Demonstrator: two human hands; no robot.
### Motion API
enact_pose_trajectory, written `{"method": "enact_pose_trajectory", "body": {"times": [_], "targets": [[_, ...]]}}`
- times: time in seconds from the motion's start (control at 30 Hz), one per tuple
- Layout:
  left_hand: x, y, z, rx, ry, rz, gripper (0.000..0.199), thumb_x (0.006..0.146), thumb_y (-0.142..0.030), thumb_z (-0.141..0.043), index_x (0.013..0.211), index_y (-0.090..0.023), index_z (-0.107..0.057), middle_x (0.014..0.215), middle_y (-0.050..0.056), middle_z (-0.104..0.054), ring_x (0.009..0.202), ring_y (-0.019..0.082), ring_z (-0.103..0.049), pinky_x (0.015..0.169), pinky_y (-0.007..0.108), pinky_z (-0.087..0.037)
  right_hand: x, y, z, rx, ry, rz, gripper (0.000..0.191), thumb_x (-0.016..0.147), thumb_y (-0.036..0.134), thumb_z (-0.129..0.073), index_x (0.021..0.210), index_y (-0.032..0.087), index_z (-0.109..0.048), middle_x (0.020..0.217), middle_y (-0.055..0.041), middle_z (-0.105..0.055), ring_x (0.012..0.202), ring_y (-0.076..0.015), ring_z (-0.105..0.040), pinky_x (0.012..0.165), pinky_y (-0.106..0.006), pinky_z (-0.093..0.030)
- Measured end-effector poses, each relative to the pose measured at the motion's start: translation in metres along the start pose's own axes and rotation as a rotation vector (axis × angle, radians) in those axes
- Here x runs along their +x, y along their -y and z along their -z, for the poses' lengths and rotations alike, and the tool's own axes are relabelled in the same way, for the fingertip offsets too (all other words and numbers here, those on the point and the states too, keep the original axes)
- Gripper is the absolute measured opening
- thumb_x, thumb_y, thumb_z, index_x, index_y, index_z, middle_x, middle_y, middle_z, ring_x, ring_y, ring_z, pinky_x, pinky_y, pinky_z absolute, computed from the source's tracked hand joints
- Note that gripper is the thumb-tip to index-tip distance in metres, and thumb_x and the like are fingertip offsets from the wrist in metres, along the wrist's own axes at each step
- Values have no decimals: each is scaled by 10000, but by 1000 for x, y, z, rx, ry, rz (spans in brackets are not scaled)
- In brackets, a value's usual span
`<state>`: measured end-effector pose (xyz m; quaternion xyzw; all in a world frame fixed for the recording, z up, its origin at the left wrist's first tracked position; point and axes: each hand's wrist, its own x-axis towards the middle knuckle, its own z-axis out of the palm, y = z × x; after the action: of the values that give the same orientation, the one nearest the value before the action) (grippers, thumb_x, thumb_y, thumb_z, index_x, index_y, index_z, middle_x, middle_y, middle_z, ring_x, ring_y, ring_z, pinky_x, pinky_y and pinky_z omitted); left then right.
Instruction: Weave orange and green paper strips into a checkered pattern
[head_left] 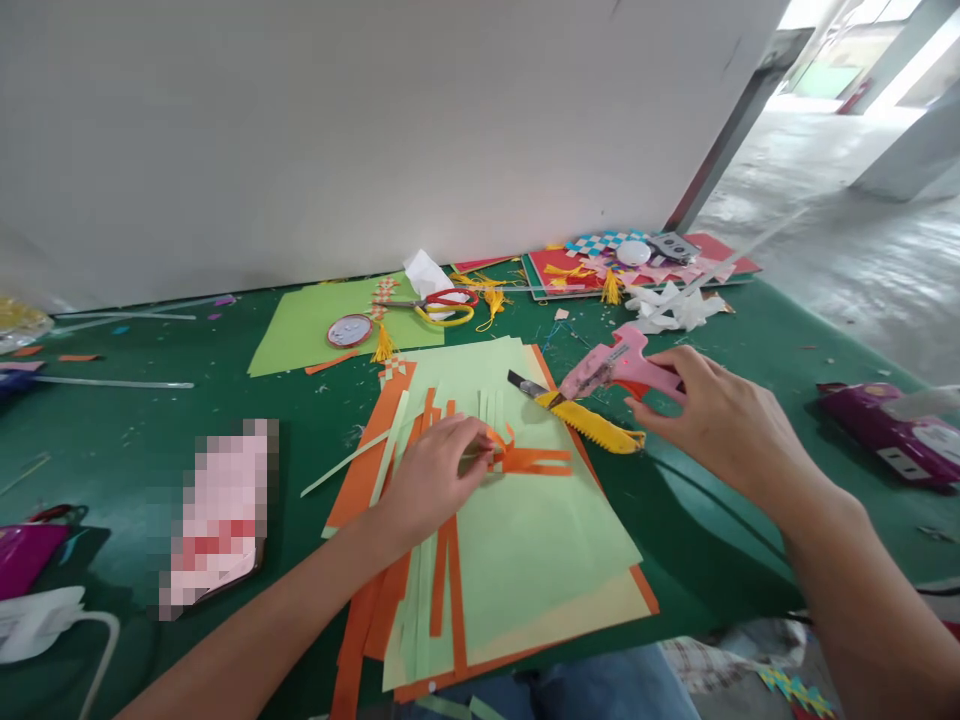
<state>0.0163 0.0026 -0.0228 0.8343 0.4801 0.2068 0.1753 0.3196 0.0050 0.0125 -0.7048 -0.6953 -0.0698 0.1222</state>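
My left hand (442,470) pinches a small woven piece of orange paper strips (536,461) over pale green sheets (555,540). At the right, my right hand (712,420) is wrapped round the handle of a pink glue gun (600,365), its nozzle pointing down and left. Just under the nozzle lies a yellow utility knife (592,422) with its blade out. Loose orange strips (456,600) and light green strips lie beneath and beside my left hand. Orange sheets show under the green ones.
Scissors (442,308), a round tape roll (349,330) and yellow tassels (491,300) lie at the back. A pink phone-like object (225,510) is at the left. Purple power strips (892,430) sit at both sides. A white wall (337,130) rises behind the green table (300,400).
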Motion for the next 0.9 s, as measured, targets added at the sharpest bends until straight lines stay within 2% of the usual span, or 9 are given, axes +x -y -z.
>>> {"method": "enact_pose_trajectory", "body": {"times": [0.13, 0.27, 0.53, 0.73, 0.9], "targets": [[3, -6, 1, 18, 15, -49, 36, 889, -191, -538, 898, -224, -551, 898, -1, -677, 904, 185, -634, 884, 339, -492, -3, -9, 0, 19, 34, -57, 370, 777, 478, -631, 1049, 277, -482, 973, -12, -700, 759, -270, -676, 577, -306, -408], [4, -10, 3, 80, 18, -71, 19, 889, -215, -534, 902, -227, -542, 900, -6, -688, 939, 199, -621, 996, 400, -437, -5, -13, -1, 25, 15, -62, 361, 783, 478, -625, 1042, 273, -481, 913, -8, -687, 751, -262, -666, 583, -300, -404], [11, -15, 6, 146, 76, -79, 29, 863, -197, -538, 872, -225, -535, 834, -27, -671, 816, 176, -628, 1044, 439, -400, -8, -18, -2, 23, -2, -77, 364, 779, 469, -626, 1051, 270, -487, 882, -13, -677, 705, -251, -644, 567, -291, -381], [16, -20, 12, 147, 95, -95, 47, 875, -191, -519, 851, -231, -519, 806, -37, -660, 759, 151, -637, 1095, 448, -363, -5, -18, -5, 67, 42, -192, 361, 809, 488, -584, 1056, 242, -493, 941, -59, -681, 751, -266, -640, 584, -307, -364], [16, -19, 8, 193, 66, -120, 59, 868, -199, -563, 867, -229, -513, 782, -56, -669, 734, 140, -643, 1115, 441, -345, -2, -15, -18, 112, 93, -257, 362, 857, 492, -528, 1063, 197, -483, 922, -110, -677, 759, -280, -633, 583, -308, -355]]}}
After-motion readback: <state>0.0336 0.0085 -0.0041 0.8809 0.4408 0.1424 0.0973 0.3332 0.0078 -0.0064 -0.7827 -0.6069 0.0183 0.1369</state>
